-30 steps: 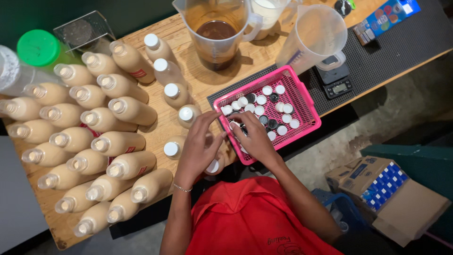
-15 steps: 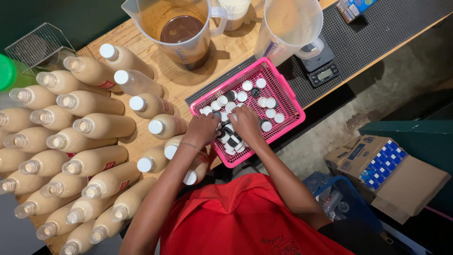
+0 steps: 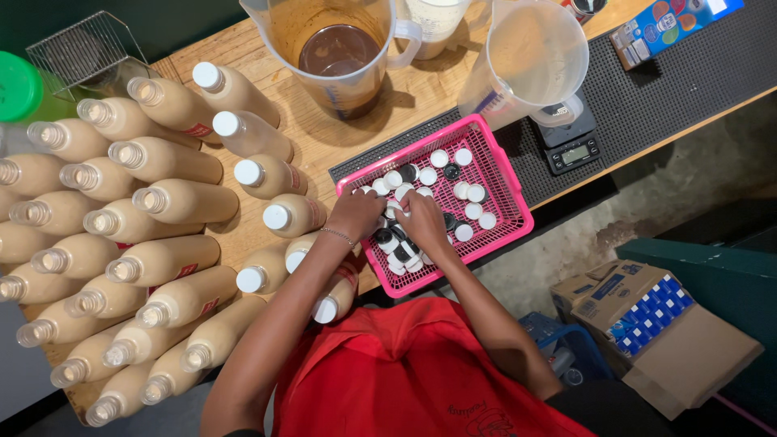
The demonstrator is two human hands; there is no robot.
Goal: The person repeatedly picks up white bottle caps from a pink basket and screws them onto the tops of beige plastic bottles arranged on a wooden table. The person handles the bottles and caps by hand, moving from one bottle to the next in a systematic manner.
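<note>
Down in the pink basket (image 3: 510,194) at the near edge of the wooden counter (image 3: 324,137), both hands are working among a loose heap of small white bottle caps (image 3: 425,176), some lying top up and some showing their dark hollow side. The left hand (image 3: 354,214) sits at the basket's left end with its fingers curled down into the caps, and the right hand (image 3: 421,222) lies just beside it, fingers bent over the pile; whether either hand has actually pinched a cap cannot be told, since the fingertips are hidden under the knuckles. The caps look light, rigid and smooth, so they would likely skate and flip against one another; a thumb-and-fingertip pinch across the rim seems the surest hold. Left of the basket stand rows of plastic bottles (image 3: 174,202) filled with a beige drink, a few already capped white, most open at the neck. Full ones would be heavier and slightly yielding at the sides, best steadied around the shoulder. Behind the basket stand a clear jug (image 3: 340,57) of dark liquid and a small scale (image 3: 571,146).
</note>
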